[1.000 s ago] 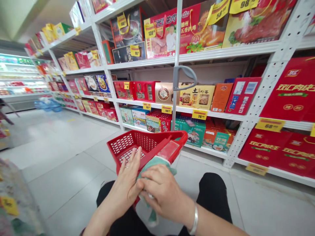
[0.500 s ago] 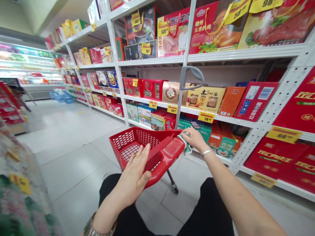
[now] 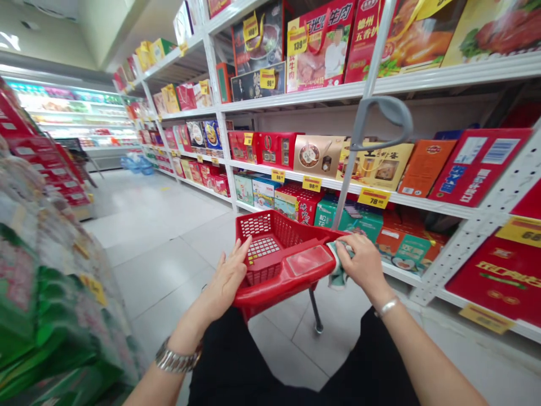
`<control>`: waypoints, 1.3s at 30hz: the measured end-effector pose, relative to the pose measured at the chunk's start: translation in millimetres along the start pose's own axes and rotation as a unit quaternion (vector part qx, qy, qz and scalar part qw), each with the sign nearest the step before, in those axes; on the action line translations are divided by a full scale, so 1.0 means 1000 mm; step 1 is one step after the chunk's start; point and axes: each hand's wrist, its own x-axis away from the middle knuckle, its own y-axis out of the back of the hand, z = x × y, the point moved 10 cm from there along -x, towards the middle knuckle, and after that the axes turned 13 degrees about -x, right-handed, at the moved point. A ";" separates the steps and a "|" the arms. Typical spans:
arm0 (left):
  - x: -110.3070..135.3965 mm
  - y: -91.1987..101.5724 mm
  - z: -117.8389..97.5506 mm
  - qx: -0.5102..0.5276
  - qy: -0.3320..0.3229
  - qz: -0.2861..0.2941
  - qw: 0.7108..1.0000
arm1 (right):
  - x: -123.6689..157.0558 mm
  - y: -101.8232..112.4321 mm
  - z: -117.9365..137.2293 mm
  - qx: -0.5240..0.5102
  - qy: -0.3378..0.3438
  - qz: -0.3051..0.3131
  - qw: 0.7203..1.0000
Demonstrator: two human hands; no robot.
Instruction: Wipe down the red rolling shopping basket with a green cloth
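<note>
Where the white shelf rack (image 3: 222,113) meets the tiled floor (image 3: 169,270), a red plastic rolling basket (image 3: 270,288) stands just beside it, between the person's knees and the lowest boxes. Its walls are pierced with a lattice of slots, its broad near rim is smooth and glossy, and a paler rectangular panel (image 3: 310,259) is set into that rim. A thin metal pole rises at the far right corner to a grey looped handle (image 3: 358,124), and a dark leg with a caster (image 3: 318,328) shows below. The cloth (image 3: 338,277) is crumpled, green and white, and hangs in loose folds. It lies under the curled fingers of the right grip (image 3: 362,260), which presses it against the rim's right end. At the basket's left side, the left grip (image 3: 226,276) is laid flat, fingers extended, apart from the cloth.
</note>
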 end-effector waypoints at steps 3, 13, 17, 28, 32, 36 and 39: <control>-0.005 0.004 0.024 -0.006 0.039 0.014 0.999 | 0.016 0.011 0.022 -0.038 0.020 -0.025 0.999; -0.029 0.007 -0.059 -0.113 -0.066 0.018 0.991 | 0.037 -0.011 0.104 -0.095 0.021 0.021 0.995; -0.043 0.003 -0.070 -0.133 -0.043 -0.021 0.990 | 0.044 -0.018 0.137 -0.229 0.034 0.051 0.971; -0.048 0.008 -0.025 -0.146 -0.012 0.006 0.989 | 0.034 0.053 -0.045 -0.284 -0.264 -0.325 0.863; -0.038 0.001 -0.059 -0.122 -0.071 0.017 0.990 | 0.002 0.002 -0.063 -0.263 -0.265 -0.249 0.894; -0.034 -0.003 -0.073 -0.135 -0.068 0.040 0.988 | -0.001 -0.089 -0.017 -0.259 -0.202 0.022 0.944; -0.033 0.001 -0.066 -0.169 -0.037 0.031 0.984 | 0.015 -0.111 0.021 -0.198 -0.126 0.079 0.969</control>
